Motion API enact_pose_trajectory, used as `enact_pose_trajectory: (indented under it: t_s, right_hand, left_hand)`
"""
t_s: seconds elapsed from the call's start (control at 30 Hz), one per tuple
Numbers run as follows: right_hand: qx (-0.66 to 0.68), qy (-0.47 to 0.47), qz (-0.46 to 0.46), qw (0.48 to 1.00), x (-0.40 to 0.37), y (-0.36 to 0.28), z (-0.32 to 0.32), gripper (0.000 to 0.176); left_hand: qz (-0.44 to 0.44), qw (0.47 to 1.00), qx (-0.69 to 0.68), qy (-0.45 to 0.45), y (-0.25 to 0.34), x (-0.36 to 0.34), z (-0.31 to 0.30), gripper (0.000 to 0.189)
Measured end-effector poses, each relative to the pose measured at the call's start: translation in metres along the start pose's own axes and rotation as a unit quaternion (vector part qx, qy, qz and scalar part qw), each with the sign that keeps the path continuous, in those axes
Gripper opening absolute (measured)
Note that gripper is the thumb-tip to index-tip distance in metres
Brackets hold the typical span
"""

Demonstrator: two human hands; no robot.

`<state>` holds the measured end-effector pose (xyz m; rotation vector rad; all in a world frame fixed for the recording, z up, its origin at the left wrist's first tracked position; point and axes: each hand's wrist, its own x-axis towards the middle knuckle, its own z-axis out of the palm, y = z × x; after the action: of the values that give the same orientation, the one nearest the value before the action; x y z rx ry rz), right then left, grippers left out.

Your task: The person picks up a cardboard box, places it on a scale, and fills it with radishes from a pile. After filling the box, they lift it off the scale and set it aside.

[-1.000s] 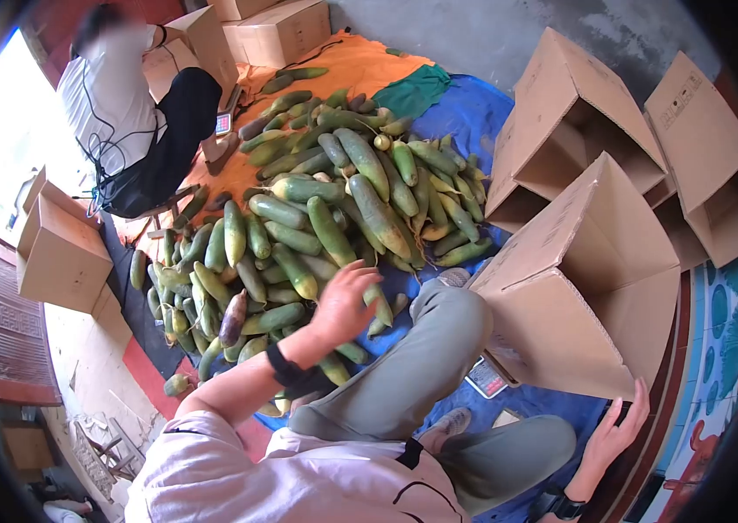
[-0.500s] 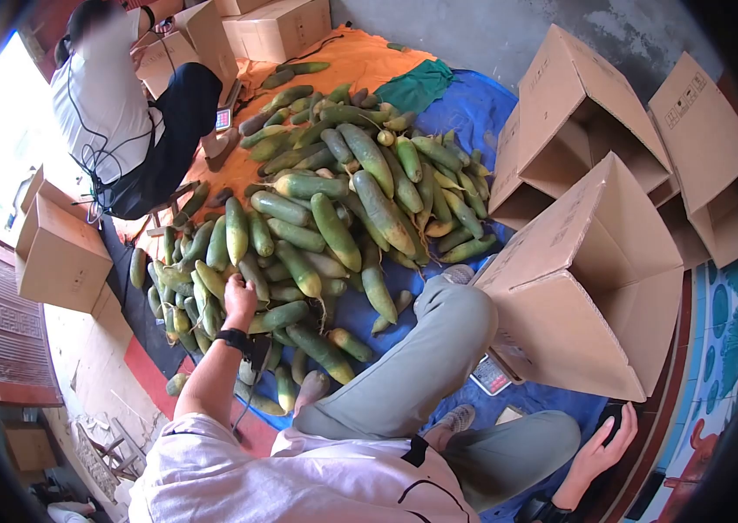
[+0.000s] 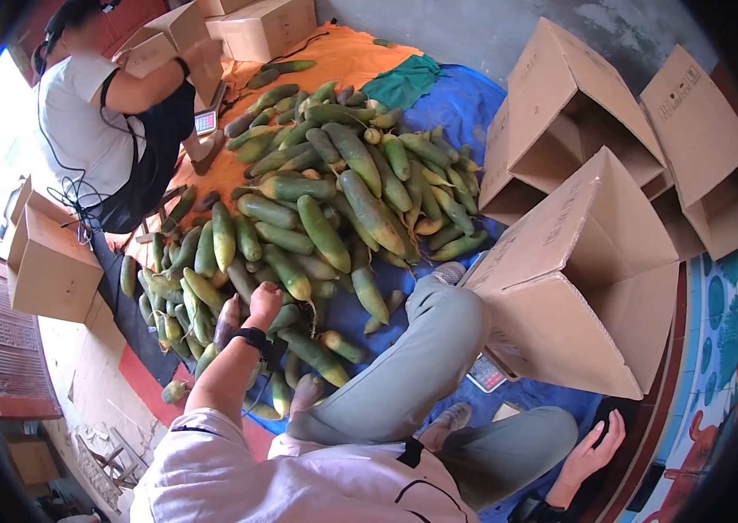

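The left hand (image 3: 266, 305) is down among the radishes (image 3: 323, 231); whether its fingers grip one cannot be told. A tarp (image 3: 473, 91) lies beneath them, probably to keep them clean. The right hand (image 3: 595, 451), fingers loosely curled, seemingly empty, is near an open box (image 3: 552, 340), likely placed for easy reach. Markings on a rear box (image 3: 681, 94) and the scale (image 3: 485, 375) are unreadable.

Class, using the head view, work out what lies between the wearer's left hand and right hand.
In the head view, between the left hand and right hand lie green vegetables, then the wearer's bent legs, with blue sheet between them.
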<state>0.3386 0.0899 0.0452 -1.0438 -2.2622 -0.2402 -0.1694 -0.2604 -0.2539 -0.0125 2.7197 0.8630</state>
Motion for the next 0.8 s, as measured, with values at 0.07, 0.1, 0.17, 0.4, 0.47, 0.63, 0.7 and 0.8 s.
enact_pose_trajectory:
  t_s: [0.07,0.1,0.17,0.4,0.47,0.63,0.7,0.8]
  right_hand:
    - [-0.001,-0.005,0.012,1.0,-0.009,0.013,0.007,0.022]
    - [0.0,-0.01,0.022,1.0,-0.013,0.018,0.012,0.022]
    - [0.004,-0.021,0.043,0.999,-0.023,0.026,0.022,0.022]
    - [-0.012,-0.075,0.063,0.995,-0.039,0.031,0.047,0.024]
    - [-0.004,-0.062,0.076,0.995,-0.038,0.032,0.048,0.023]
    - [0.008,-0.059,0.082,0.995,-0.041,0.031,0.047,0.023]
    - [0.007,-0.062,0.081,0.995,-0.041,0.031,0.047,0.023]
    - [0.015,-0.062,0.076,0.995,-0.04,0.031,0.048,0.022]
  left_hand:
    - [-0.008,0.999,-0.004,-0.032,0.008,-0.004,0.008,0.03]
    - [-0.009,0.999,-0.008,-0.033,0.014,-0.005,0.011,0.03]
    - [0.016,0.999,-0.008,-0.027,0.024,-0.004,0.014,0.03]
    - [0.128,0.991,-0.002,0.044,0.084,0.027,0.009,0.03]
    - [0.129,0.991,0.003,0.042,0.093,0.027,0.007,0.029]
    - [0.091,0.995,0.046,-0.018,0.072,0.019,0.01,0.027]
    - [0.1,0.989,0.103,-0.017,0.043,0.005,0.015,0.026]
    - [0.167,0.964,0.205,-0.033,0.002,-0.033,0.015,0.032]
